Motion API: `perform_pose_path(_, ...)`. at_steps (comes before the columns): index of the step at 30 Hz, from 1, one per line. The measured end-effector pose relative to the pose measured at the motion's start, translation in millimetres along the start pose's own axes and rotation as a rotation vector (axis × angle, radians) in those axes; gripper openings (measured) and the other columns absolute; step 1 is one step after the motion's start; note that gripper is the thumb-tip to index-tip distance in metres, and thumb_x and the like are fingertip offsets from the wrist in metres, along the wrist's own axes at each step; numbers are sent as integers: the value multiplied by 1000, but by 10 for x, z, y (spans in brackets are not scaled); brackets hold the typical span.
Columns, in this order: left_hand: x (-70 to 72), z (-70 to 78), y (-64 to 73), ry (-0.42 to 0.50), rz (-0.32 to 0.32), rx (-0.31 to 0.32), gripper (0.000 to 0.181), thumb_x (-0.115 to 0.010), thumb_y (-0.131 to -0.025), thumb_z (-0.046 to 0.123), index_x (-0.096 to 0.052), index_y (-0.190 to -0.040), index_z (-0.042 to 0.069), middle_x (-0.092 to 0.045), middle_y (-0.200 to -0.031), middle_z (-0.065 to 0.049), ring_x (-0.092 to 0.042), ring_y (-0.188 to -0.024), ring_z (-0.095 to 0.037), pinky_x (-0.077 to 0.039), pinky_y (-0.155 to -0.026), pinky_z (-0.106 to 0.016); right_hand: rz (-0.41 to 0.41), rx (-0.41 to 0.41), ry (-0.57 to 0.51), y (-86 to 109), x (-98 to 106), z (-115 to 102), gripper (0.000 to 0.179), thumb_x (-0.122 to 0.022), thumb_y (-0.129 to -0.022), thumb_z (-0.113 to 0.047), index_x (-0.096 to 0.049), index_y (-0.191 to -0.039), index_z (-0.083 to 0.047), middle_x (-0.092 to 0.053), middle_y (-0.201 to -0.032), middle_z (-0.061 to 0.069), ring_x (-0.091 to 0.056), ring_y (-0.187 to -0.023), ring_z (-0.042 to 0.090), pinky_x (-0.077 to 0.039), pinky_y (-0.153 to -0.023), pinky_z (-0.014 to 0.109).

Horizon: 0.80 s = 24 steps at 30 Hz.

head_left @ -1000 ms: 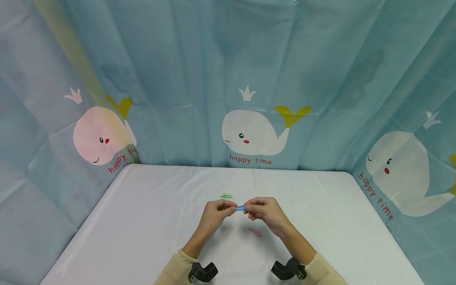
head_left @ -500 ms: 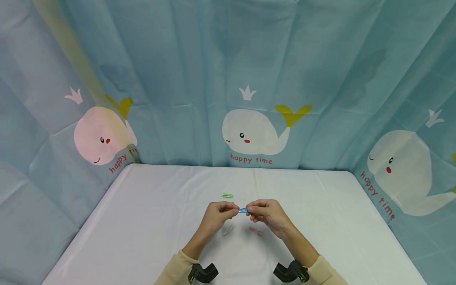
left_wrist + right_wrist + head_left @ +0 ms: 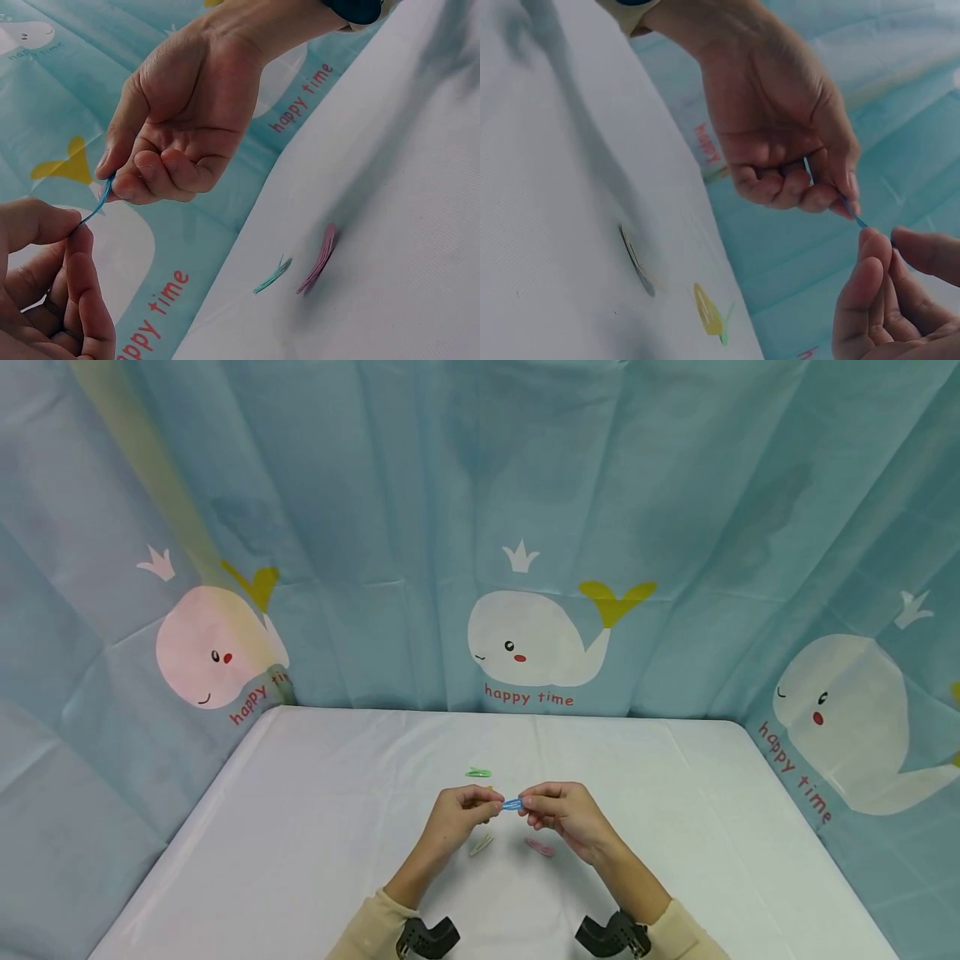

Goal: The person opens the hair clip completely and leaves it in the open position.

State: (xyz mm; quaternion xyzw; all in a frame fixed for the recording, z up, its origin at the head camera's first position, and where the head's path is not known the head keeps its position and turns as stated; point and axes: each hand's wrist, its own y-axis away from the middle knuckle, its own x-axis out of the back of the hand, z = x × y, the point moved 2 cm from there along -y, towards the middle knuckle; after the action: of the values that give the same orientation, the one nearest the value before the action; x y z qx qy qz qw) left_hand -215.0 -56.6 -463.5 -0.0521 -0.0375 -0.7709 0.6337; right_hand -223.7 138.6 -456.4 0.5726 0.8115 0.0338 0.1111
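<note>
Blue clip held above the worktop, one end pinched by the left hand, the other by the right hand. Work on it seems under way; snapped or sprung, cannot tell. Green clip lies beyond, looks splayed; yellow clip near it. Pale clip and pink clip lie nearer the person. Whether these four are done or waiting: unclear.

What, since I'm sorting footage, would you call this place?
Probably a makeshift filming booth: light-blue whale-print fabric curtains border a white cloth-covered rectangular table, with curved black wrist-worn devices.
</note>
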Motion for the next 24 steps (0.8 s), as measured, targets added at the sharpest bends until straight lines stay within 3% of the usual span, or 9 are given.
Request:
perform_pose_path(8, -7, 2, 11, -7, -13, -8, 21, -69, -89, 13, -72, -99, -6, -69, -98, -12, -60, -78, -7, -52, -75, -24, 8, 7, -1, 1, 13, 19, 23, -68, -90, -12, -68, -102, 8, -71, -78, -1, -61, -66, 8, -54, -65, 20)
perform_pose_path(17, -18, -13, 10, 28, -11, 28, 20, -69, -88, 11, -71, -99, -6, -70, -88, -7, -58, -77, -10, -50, -71, -21, 15, 3, -6, -5, 24, 34, 22, -68, -90, -12, -69, -101, 7, -71, -78, -1, -61, -65, 8, -53, -64, 19)
perform_pose_path(24, -10, -30, 13, 64, -21, 41, 22, -69, -88, 13, -70, -100, -6, -71, -87, -7, -63, -80, -15, -52, -76, -24, 14, 2, -4, 1, 22, 46, 23, -68, -90, -14, -69, -101, 7, -71, -78, -1, -61, -65, 8, -54, -65, 20)
